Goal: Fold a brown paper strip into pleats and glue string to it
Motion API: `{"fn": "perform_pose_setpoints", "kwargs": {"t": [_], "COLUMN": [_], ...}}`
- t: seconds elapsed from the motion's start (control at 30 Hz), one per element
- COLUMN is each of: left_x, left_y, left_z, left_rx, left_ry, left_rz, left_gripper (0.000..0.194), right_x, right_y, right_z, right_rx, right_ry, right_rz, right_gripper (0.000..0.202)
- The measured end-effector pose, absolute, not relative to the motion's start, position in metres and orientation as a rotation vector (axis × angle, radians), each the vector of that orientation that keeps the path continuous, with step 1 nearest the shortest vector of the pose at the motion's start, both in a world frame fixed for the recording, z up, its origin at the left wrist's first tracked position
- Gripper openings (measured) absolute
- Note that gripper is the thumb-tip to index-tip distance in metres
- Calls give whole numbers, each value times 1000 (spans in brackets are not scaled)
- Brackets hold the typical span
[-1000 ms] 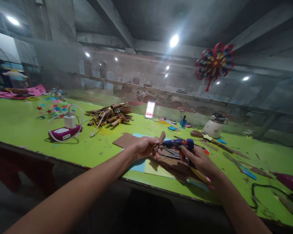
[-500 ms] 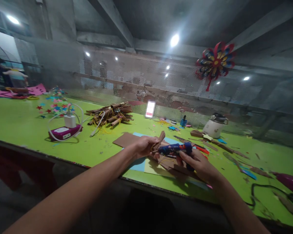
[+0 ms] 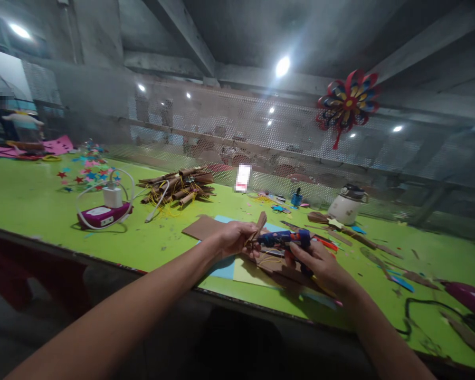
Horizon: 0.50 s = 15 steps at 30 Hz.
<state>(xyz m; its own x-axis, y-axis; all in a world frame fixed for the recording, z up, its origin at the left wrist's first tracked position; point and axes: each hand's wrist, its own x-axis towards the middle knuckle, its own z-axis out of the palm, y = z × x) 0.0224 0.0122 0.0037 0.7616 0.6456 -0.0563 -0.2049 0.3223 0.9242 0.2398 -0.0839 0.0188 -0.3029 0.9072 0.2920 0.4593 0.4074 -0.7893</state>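
My left hand [image 3: 237, 238] is closed around a folded strip of brown paper [image 3: 261, 222], whose end sticks up above the fingers. A dark blue glue gun [image 3: 279, 239] is gripped in my right hand [image 3: 320, 261], its nozzle pointing left at the brown paper by my left fingertips. The nozzle tip is too small to tell whether it touches. Under both hands lie brown paper sheets [image 3: 200, 227] and pieces, with thin yellow string, over a light blue sheet [image 3: 224, 268] and a pale yellow sheet [image 3: 253, 274].
On the green table [image 3: 158, 248], a purple power strip [image 3: 105, 214] with a white charger stands left, near a pile of brown paper rolls [image 3: 178, 184]. A lit phone [image 3: 243, 178] leans at the back. A white jug [image 3: 346, 204] stands right, near a black cord [image 3: 407, 311].
The hands, the brown paper strip and the glue gun stay almost in place. The view has shifted very slightly.
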Motion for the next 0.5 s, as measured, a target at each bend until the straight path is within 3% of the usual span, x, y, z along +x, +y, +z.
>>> {"fn": "perform_pose_setpoints", "kwargs": {"t": [0.27,0.5], "left_x": [22,26], "left_y": [12,9], "left_z": [3,1], "left_rx": [1150,1212], "left_ry": [441,581], "left_rz": [636,823], "left_gripper": [17,10], "right_x": [258,275], "right_y": [-80,-49], "right_z": [19,5], "right_rx": [-1083,-1544], "right_ry": [-1743,-1807], "right_rz": [845,87], "right_gripper": [44,32]}}
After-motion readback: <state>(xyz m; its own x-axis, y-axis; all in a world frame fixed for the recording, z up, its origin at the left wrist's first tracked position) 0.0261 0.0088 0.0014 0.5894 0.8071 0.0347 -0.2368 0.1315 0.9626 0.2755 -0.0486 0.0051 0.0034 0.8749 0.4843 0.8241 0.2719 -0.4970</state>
